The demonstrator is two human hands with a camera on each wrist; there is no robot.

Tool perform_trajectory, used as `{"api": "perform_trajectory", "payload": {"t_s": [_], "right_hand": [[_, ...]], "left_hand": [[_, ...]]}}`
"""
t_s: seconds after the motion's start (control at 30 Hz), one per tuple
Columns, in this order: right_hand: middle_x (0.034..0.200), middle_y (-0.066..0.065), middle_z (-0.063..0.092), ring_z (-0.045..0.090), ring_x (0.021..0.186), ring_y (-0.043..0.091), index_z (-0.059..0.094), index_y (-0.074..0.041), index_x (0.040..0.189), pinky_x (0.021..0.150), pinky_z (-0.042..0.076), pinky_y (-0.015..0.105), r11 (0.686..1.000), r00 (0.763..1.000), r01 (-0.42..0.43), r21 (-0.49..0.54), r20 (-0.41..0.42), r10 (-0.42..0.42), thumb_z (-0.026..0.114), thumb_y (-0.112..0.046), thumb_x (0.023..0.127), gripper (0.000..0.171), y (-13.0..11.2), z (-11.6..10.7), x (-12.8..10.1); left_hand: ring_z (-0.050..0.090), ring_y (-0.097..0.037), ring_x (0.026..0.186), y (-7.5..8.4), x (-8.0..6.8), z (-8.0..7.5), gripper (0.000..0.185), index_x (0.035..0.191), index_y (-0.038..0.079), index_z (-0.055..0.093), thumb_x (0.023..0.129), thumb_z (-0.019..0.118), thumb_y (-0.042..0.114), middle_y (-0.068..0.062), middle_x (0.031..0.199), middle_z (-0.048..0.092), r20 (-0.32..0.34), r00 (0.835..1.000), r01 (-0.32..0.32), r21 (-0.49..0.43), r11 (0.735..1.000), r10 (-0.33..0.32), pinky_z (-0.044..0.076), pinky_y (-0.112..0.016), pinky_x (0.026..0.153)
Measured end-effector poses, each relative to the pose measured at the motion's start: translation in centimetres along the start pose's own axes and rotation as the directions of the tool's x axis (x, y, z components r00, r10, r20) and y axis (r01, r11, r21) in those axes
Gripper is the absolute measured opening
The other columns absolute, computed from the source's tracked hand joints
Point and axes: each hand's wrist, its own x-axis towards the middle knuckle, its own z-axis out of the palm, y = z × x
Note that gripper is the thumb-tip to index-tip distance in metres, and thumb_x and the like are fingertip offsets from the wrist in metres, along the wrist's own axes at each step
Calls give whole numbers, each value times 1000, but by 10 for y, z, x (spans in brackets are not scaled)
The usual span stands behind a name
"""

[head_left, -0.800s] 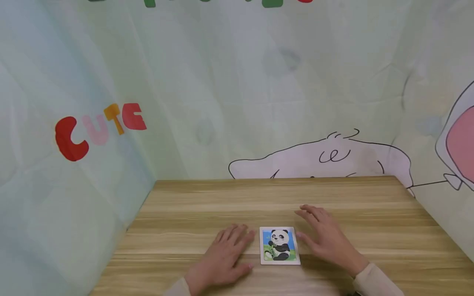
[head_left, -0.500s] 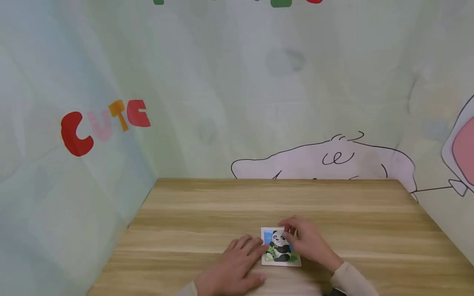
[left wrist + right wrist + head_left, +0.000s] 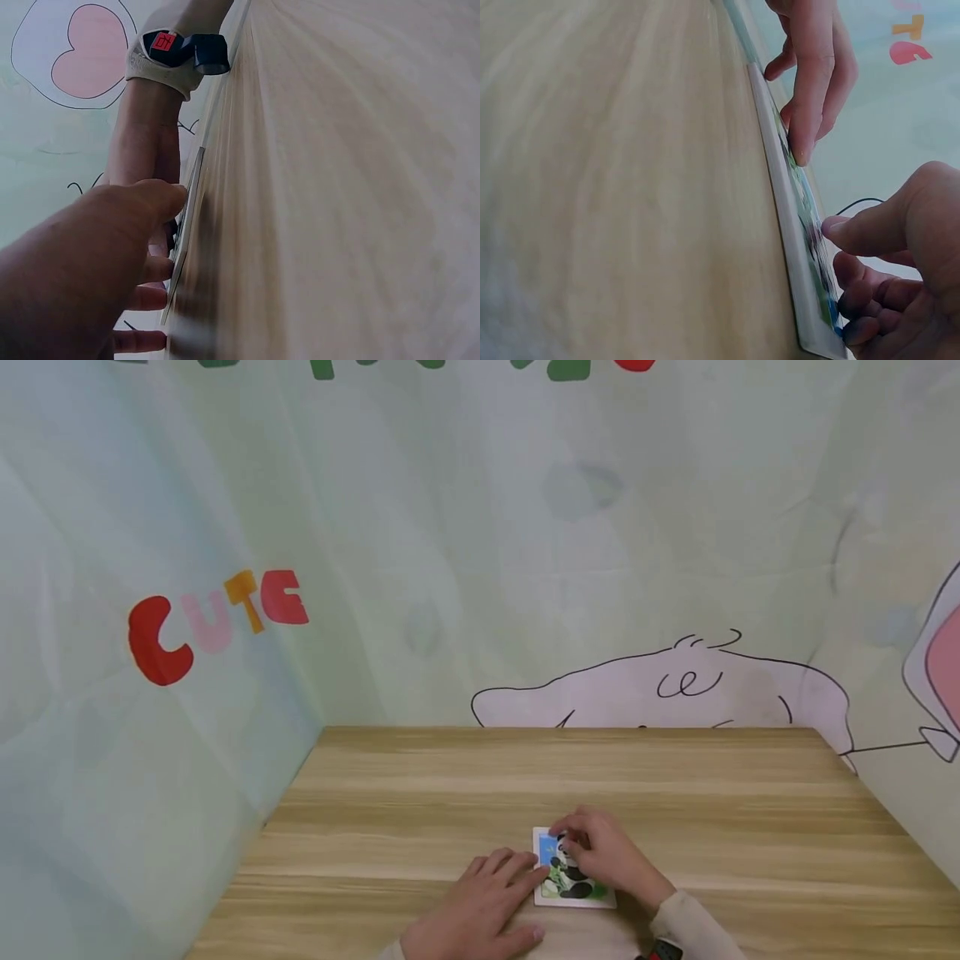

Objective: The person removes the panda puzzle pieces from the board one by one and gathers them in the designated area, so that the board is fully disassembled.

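A flat panda picture board [image 3: 574, 888] with a white border lies on the table between both hands. My left hand [image 3: 480, 906] is laid palm down at its left side, fingers extended. Its fingertips touch the board's left edge and picture. Over the upper right part of the picture is my right hand [image 3: 613, 857], its fingers bent and the thumb toward the panda's head. In the right wrist view, the right thumb [image 3: 855, 229] and curled fingers [image 3: 866, 304] meet the picture surface, a gap between them. Whether they pinch a piece is hidden.
The wood-grain table [image 3: 420, 810] ends at a back edge against a pale fabric backdrop [image 3: 420, 543] with cartoon drawings and coloured letters. A small black device with a red label [image 3: 663, 950] sits on the right wrist.
My right hand has moved left from beside the board onto the picture, its fingers bending. My left hand has moved right until its fingers reach the board's left edge.
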Motion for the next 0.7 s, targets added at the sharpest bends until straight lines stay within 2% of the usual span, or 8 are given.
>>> {"api": "perform_trajectory", "payload": {"t_s": [0.43, 0.7], "right_hand": [[87, -5, 63, 49, 74, 5, 81, -10, 107, 66, 42, 24, 999, 999, -39, -8, 21, 39, 68, -3, 95, 19, -9, -1, -2], [85, -3, 61, 51, 75, 9, 78, -12, 104, 67, 43, 24, 990, 991, -134, 54, 4, 134, 66, 1, 91, 22, -12, 2, 0]], "left_hand": [[46, -24, 152, 3, 0, -5, 72, 168, 28, 37, 110, 32, 69, 5, 169, 45, 79, 996, 47, -17, 999, -45, 45, -56, 116], [45, -25, 154, 4, 2, -1, 71, 169, 30, 35, 110, 32, 69, 5, 172, 43, 87, 994, 73, 0, 997, -73, 43, -58, 118]]}}
